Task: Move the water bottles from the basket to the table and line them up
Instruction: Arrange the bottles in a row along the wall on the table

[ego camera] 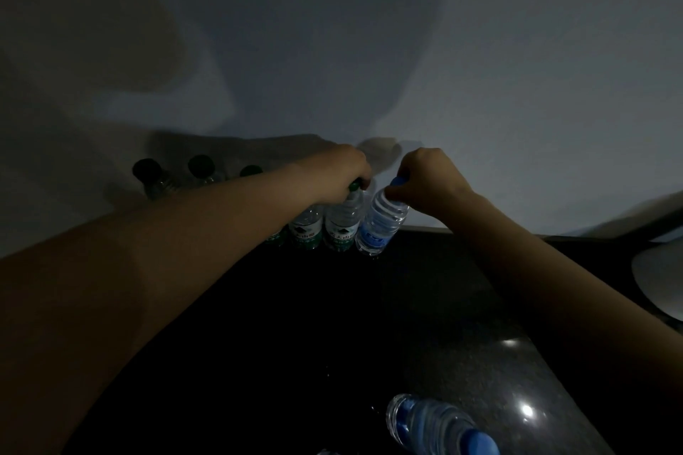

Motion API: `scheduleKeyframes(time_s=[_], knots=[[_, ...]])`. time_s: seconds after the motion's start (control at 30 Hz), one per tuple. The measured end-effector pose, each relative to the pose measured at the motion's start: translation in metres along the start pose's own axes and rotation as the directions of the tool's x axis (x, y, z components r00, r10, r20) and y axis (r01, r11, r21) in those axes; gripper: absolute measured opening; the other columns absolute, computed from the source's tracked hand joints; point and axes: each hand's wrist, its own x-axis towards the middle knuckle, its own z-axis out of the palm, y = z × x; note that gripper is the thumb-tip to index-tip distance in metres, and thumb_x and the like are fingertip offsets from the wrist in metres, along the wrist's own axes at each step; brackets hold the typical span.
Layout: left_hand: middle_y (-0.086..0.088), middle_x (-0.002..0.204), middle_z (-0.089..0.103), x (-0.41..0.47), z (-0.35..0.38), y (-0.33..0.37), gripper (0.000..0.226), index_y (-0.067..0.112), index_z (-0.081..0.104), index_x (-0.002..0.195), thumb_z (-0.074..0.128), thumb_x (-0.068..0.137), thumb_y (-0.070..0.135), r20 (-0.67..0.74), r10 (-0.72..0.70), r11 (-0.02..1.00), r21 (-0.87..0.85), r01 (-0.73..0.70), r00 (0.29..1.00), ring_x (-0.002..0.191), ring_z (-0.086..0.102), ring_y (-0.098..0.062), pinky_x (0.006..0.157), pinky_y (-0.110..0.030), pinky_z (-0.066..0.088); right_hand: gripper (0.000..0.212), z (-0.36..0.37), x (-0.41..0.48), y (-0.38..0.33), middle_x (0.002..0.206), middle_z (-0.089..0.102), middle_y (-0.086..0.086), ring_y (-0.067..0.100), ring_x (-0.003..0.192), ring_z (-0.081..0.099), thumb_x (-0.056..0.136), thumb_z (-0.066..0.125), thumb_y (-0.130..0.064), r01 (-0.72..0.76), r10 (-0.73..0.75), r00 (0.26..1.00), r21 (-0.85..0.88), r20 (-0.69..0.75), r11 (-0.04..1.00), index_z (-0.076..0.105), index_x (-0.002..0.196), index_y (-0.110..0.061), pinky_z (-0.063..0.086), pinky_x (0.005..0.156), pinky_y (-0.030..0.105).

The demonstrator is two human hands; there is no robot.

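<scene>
A row of water bottles stands on the dark table [369,325] against the wall. My left hand [340,170] grips the green cap of a green-labelled bottle [342,225]. Just right of it, my right hand [425,177] pinches the blue cap of a blue-labelled bottle [380,225], which leans slightly. Another green-labelled bottle [306,229] stands to the left, partly hidden by my left forearm. Three more green-capped bottles [201,168] show further left behind that arm. A blue-capped bottle [436,425] lies near the bottom edge. No basket is in view.
A pale wall rises right behind the bottle row. A white rounded object [661,281] sits at the right edge of the table. The scene is very dim, with light glints on the glossy tabletop at the lower right.
</scene>
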Motion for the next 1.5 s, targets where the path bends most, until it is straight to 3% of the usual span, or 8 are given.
scheduleKeyframes(time_s=[0.3, 0.47, 0.63, 0.87, 1.07, 1.17, 1.27, 1.5], knots=[[-0.011, 0.122, 0.056, -0.001, -0.002, 0.004, 0.037, 0.01, 0.061, 0.12, 0.058, 0.086, -0.002, 0.003, -0.009, 1.0, 0.018, 0.009, 1.0, 0.102, 0.058, -0.027, 0.085, -0.035, 0.049, 0.027, 0.005, -0.001, -0.006, 0.097, 0.068, 0.015, 0.024, 0.088, 0.062, 0.083, 0.071, -0.024, 0.029, -0.029, 0.999, 0.002, -0.029, 1.0, 0.067, 0.097, -0.001, 0.049, 0.078, 0.031], [-0.012, 0.121, 0.053, -0.005, 0.004, 0.009, 0.035, 0.009, 0.059, 0.121, 0.055, 0.088, -0.001, -0.039, -0.032, 0.999, 0.023, 0.033, 0.999, 0.096, 0.056, -0.026, 0.074, -0.029, 0.039, 0.036, 0.005, -0.014, -0.002, 0.101, 0.067, 0.015, 0.024, 0.089, 0.061, 0.085, 0.069, -0.031, 0.021, -0.021, 0.999, -0.009, -0.046, 1.0, 0.064, 0.105, -0.001, 0.05, 0.077, 0.031], [-0.013, 0.128, 0.049, -0.013, 0.007, 0.018, 0.038, 0.01, 0.055, 0.125, 0.056, 0.088, 0.003, -0.07, -0.063, 0.998, -0.008, 0.063, 0.996, 0.108, 0.053, -0.029, 0.092, -0.037, 0.046, 0.051, -0.004, -0.056, 0.009, 0.118, 0.062, 0.01, 0.022, 0.104, 0.059, 0.083, 0.07, -0.035, 0.002, -0.002, 1.0, 0.034, 0.004, 0.999, 0.056, 0.125, -0.009, 0.048, 0.087, 0.031], [-0.006, 0.104, 0.053, -0.075, 0.007, 0.049, 0.026, 0.012, 0.061, 0.107, 0.063, 0.082, 0.019, -0.178, 0.007, 0.999, -0.048, -0.016, 0.984, 0.097, 0.055, -0.026, 0.081, -0.036, 0.047, 0.034, -0.01, -0.158, 0.021, 0.106, 0.066, 0.001, 0.012, 0.092, 0.062, 0.083, 0.07, -0.033, 0.0, -0.011, 0.992, 0.088, 0.126, 0.996, 0.064, 0.111, -0.018, 0.053, 0.081, 0.027], [-0.001, 0.121, 0.054, -0.155, 0.039, 0.081, 0.04, 0.02, 0.056, 0.122, 0.064, 0.085, 0.034, -0.039, 0.05, 0.994, -0.098, -0.054, 0.998, 0.107, 0.054, -0.017, 0.092, -0.035, 0.046, 0.039, 0.003, -0.242, 0.032, 0.106, 0.06, -0.012, -0.001, 0.09, 0.057, 0.081, 0.066, -0.043, -0.013, -0.008, 0.985, 0.118, 0.171, 0.993, 0.06, 0.115, -0.025, 0.047, 0.072, 0.014], [0.003, 0.127, 0.051, -0.185, 0.053, 0.097, 0.044, 0.025, 0.053, 0.127, 0.063, 0.086, 0.037, -0.001, 0.045, 0.994, -0.1, -0.045, 0.999, 0.112, 0.052, -0.014, 0.094, -0.03, 0.044, 0.043, 0.014, -0.27, 0.034, 0.108, 0.059, -0.012, 0.0, 0.091, 0.057, 0.079, 0.063, -0.046, -0.023, 0.001, 0.988, 0.136, 0.157, 0.99, 0.058, 0.117, -0.026, 0.051, 0.074, 0.018], [0.005, 0.126, 0.052, -0.212, 0.065, 0.115, 0.043, 0.025, 0.053, 0.126, 0.063, 0.086, 0.038, 0.003, 0.047, 0.987, -0.153, -0.046, 0.999, 0.111, 0.052, -0.011, 0.094, -0.03, 0.045, 0.039, 0.025, -0.287, 0.035, 0.109, 0.06, -0.005, 0.007, 0.092, 0.059, 0.08, 0.066, -0.04, -0.014, 0.002, 0.992, 0.097, 0.126, 0.995, 0.06, 0.115, -0.025, 0.054, 0.08, 0.027], [0.008, 0.118, 0.054, -0.26, 0.089, 0.14, 0.045, 0.025, 0.056, 0.123, 0.062, 0.084, 0.047, 0.028, 0.07, 0.955, -0.291, -0.059, 0.997, 0.106, 0.053, -0.008, 0.092, -0.031, 0.047, 0.038, 0.039, -0.304, 0.04, 0.103, 0.056, -0.008, 0.003, 0.082, 0.056, 0.08, 0.069, -0.035, 0.038, -0.044, 0.998, 0.103, 0.051, 0.994, 0.058, 0.115, -0.025, 0.048, 0.067, 0.016]])
